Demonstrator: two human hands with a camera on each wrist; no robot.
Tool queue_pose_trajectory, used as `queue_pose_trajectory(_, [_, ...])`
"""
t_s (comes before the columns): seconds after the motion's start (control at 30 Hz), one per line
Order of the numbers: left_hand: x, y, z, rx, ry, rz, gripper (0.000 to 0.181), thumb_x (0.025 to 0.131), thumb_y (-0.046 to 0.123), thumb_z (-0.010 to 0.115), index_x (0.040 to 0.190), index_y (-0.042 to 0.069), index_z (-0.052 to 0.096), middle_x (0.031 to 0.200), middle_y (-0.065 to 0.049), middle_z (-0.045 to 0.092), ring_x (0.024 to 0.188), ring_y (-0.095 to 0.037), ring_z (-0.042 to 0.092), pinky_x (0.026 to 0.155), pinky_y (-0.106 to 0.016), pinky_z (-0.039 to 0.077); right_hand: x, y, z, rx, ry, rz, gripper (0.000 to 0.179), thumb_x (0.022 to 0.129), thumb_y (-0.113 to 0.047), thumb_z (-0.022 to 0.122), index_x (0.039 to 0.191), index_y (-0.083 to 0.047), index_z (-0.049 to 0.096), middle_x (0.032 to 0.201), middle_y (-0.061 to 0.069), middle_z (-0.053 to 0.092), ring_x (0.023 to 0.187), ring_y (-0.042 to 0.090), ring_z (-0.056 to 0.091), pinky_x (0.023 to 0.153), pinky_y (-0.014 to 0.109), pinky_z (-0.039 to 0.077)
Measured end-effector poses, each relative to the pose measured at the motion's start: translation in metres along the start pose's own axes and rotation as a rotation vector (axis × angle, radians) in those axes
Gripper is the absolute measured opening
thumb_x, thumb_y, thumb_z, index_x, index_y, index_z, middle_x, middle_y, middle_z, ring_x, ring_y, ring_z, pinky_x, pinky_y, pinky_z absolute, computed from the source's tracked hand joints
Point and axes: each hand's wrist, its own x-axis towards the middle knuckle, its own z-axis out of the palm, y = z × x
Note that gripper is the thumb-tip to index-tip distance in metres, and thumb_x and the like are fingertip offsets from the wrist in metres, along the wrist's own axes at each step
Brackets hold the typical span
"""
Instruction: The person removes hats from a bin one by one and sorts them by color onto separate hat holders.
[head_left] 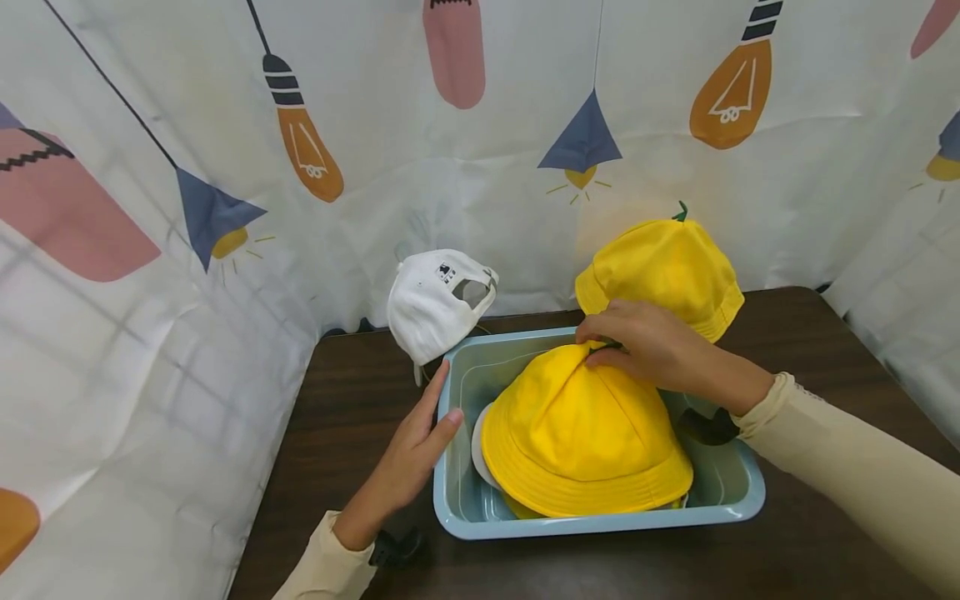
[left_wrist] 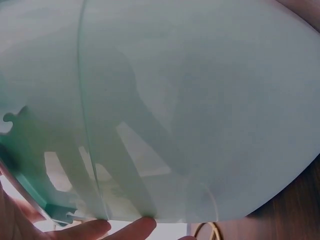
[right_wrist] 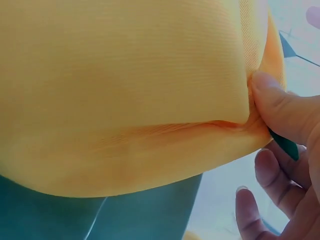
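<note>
A yellow bucket hat sits crown up in a light blue plastic tub, covering much of what lies beneath. My right hand pinches the crown at its top, drawing the cloth into a fold. In the right wrist view, the thumb presses the gathered cloth beside a green tab. My left hand holds the tub's left side, thumb over the rim and fingers along the outer wall. A pale rounded brim peeks out under the hat's left edge.
Behind the tub's left corner, a white baseball cap leans near the curtain. Another yellow hat with a green tab stands behind the right hand. Everything rests on a dark wooden table, with curtain on the left, back and right.
</note>
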Motion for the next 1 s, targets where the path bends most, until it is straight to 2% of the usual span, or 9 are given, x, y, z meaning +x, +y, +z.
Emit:
queue_pose_trajectory(0.2, [0.0006,-0.0008,0.0006,0.004,0.001,0.009,0.067,0.109,0.034,0.046,0.165,0.032,0.009,0.171,0.003,0.017,0.149,-0.033,0.038,0.103,-0.049,0.052,-0.0002,-0.0007,0.0005,0.009,0.046,-0.034,0.021,0.084,-0.019,0.084,0.103,-0.023,0.075,0.097,-0.012,0.071,0.082,0.006,0.058,0.070,0.027,0.051])
queue_pose_trajectory(0.6, [0.0003,-0.0014,0.0011,0.001,0.008,0.015,0.067,0.109,0.033,0.045,0.165,0.032,0.009,0.172,0.003,0.015,0.151,-0.033,0.034,0.108,-0.057,0.046,0.0016,-0.0006,-0.0029,0.092,0.058,-0.024,0.020,0.083,-0.018,0.084,0.102,-0.019,0.080,0.095,-0.012,0.073,0.084,0.005,0.059,0.072,0.025,0.052])
queue_pose_trajectory(0.87, [0.0005,-0.0019,0.0013,-0.010,0.009,0.008,0.067,0.109,0.034,0.046,0.165,0.032,0.009,0.172,0.003,0.015,0.152,-0.032,0.034,0.105,-0.054,0.049,0.0017,0.0007,-0.0034,0.169,0.098,-0.024,0.022,0.082,-0.013,0.085,0.101,-0.019,0.079,0.094,-0.012,0.073,0.083,0.003,0.057,0.069,0.022,0.050])
queue_pose_trajectory(1.0, [0.0012,-0.0027,0.0013,-0.013,0.005,0.009,0.067,0.109,0.034,0.045,0.165,0.032,0.009,0.172,0.004,0.014,0.152,-0.033,0.033,0.104,-0.054,0.050,0.0016,0.0022,-0.0062,0.174,0.128,-0.011,0.023,0.081,-0.010,0.085,0.100,-0.019,0.076,0.092,-0.012,0.069,0.081,0.002,0.055,0.069,0.020,0.049])
